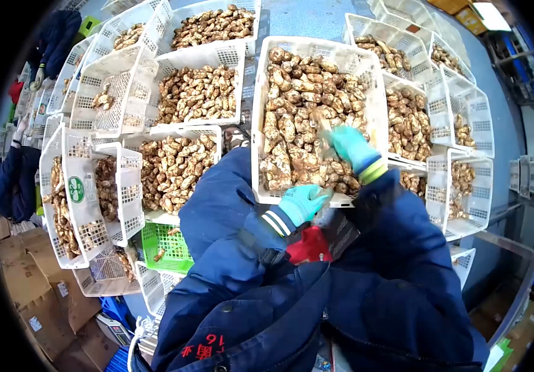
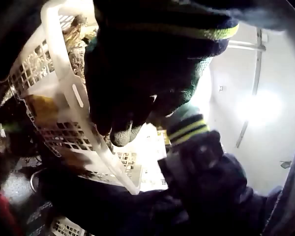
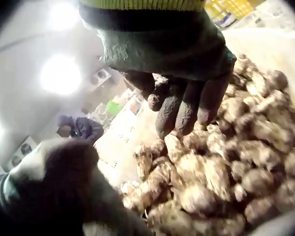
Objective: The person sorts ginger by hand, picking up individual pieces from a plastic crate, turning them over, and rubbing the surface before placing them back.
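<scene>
A large white plastic crate (image 1: pixel 258 124) full of brown-and-cream mushrooms (image 1: pixel 304 99) stands right in front of me. Over the right part of the pile is my right hand (image 1: pixel 350 147) in a teal glove, its fingertips blurred. In the right wrist view, its dirt-covered fingers (image 3: pixel 187 113) point down, fairly straight, close above the mushrooms (image 3: pixel 199 196). My left hand (image 1: pixel 303 203), gloved alike, lies across the crate's near rim with its fingers pointing right. The left wrist view shows that hand (image 2: pixel 142 88) mostly in shadow beside the crate wall (image 2: pixel 71 93).
More white crates of mushrooms stand on the left (image 1: pixel 199 53) and right (image 1: pixel 403 121). A green crate (image 1: pixel 161 248) sits near my left leg. Flattened cardboard (image 1: pixel 50 291) lies at lower left. Another person (image 1: pixel 16 180) is at the far left, and a metal rail (image 1: pixel 505 245) runs at right.
</scene>
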Action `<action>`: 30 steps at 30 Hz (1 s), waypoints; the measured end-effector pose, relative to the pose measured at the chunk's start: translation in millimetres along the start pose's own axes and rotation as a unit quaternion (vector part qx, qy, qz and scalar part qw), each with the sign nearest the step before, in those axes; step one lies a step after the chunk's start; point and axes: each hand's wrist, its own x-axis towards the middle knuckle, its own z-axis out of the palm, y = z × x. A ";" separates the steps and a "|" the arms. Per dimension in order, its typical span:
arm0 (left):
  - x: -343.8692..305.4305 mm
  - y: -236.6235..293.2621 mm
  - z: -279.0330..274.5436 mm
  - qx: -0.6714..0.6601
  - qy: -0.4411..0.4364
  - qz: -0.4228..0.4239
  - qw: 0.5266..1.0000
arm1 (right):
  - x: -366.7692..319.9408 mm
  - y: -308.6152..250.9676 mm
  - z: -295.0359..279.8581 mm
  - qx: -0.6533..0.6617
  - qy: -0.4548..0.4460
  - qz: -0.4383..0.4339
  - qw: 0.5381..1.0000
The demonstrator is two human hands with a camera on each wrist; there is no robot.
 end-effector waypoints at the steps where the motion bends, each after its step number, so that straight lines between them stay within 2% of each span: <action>1: -5.7 11.0 -2.4 0.065 0.019 0.002 0.998 | 12.8 -39.0 -35.2 0.071 0.014 0.040 0.997; 2: -11.9 22.4 -5.3 0.130 0.039 0.002 0.991 | 20.2 -61.9 -59.7 0.210 0.069 -0.041 0.974; 3: -12.8 19.8 -5.8 0.121 0.048 0.021 0.991 | 60.3 -62.3 -73.1 0.217 0.157 -0.198 0.943; 4: -11.2 16.7 -7.7 0.119 0.029 0.007 0.992 | 61.8 -74.9 -84.1 0.275 0.190 -0.245 0.910; 5: -13.7 17.2 -9.5 0.112 0.034 0.050 0.992 | 62.5 -88.8 -95.7 0.326 0.218 -0.296 0.871; 6: -16.7 21.3 -10.8 0.112 0.044 0.095 0.988 | 28.9 -114.9 -112.3 0.427 0.194 -0.239 0.850; 7: -19.7 25.9 -12.4 0.113 0.054 0.140 0.982 | 30.4 -102.3 -109.7 0.348 0.237 -0.234 0.876; 8: -22.8 31.5 -13.0 0.119 0.069 0.184 0.973 | 36.3 -79.4 -104.9 0.336 0.182 -0.193 0.904; 11: -18.4 24.1 -11.5 0.320 0.100 0.345 0.876 | 18.5 -29.9 -60.7 0.499 0.150 -0.050 0.852; 12: -16.9 25.0 -10.2 0.346 0.102 0.358 0.861 | 16.3 -11.7 -43.2 0.517 0.158 -0.023 0.841; 13: -17.8 28.8 -9.1 0.250 0.065 0.245 0.935 | 9.1 2.1 -24.8 0.506 0.143 0.003 0.850; 14: -19.4 34.8 -9.5 0.149 0.026 0.125 0.981 | 6.7 18.2 -5.4 0.496 0.130 0.029 0.858; 15: -20.1 38.1 -9.5 0.046 -0.016 0.000 0.999 | 20.7 56.8 30.6 0.170 0.191 -0.149 0.955; 16: -20.7 38.2 -8.7 0.018 -0.012 -0.008 1.000 | 29.8 88.1 56.2 -0.183 0.221 -0.300 0.910; 17: -21.7 37.5 -7.6 -0.010 -0.009 -0.017 1.000 | 13.9 63.0 57.5 -0.021 0.187 -0.163 0.968; 18: -22.5 36.1 -6.0 -0.039 -0.005 -0.026 0.999 | -3.2 34.4 56.8 0.142 0.145 -0.018 0.979; 19: -19.3 27.4 -3.6 -0.025 0.003 -0.014 1.000 | 10.8 51.2 71.4 0.251 0.128 -0.022 0.959; 20: -16.3 18.9 -1.3 -0.011 0.012 -0.003 1.000 | 24.0 64.2 89.6 0.388 0.150 -0.044 0.908; 22: -15.2 22.1 -4.5 0.062 0.033 0.007 0.998 | -9.4 18.3 35.3 0.436 0.099 0.072 0.891; 24: -12.7 18.1 -2.4 0.057 0.044 0.009 0.997 | -2.5 25.3 29.2 0.285 0.208 0.032 0.935; 26: -18.9 39.7 -6.9 0.006 0.031 0.005 0.999 | 23.0 47.2 38.0 0.139 0.277 -0.032 0.950; 28: -20.8 42.1 -4.7 -0.083 0.013 -0.019 0.996 | 42.6 37.6 29.5 0.059 0.301 -0.080 0.949; 30: -17.4 32.3 -0.5 -0.189 -0.005 -0.048 0.981 | 55.6 14.9 10.7 0.083 0.284 -0.090 0.951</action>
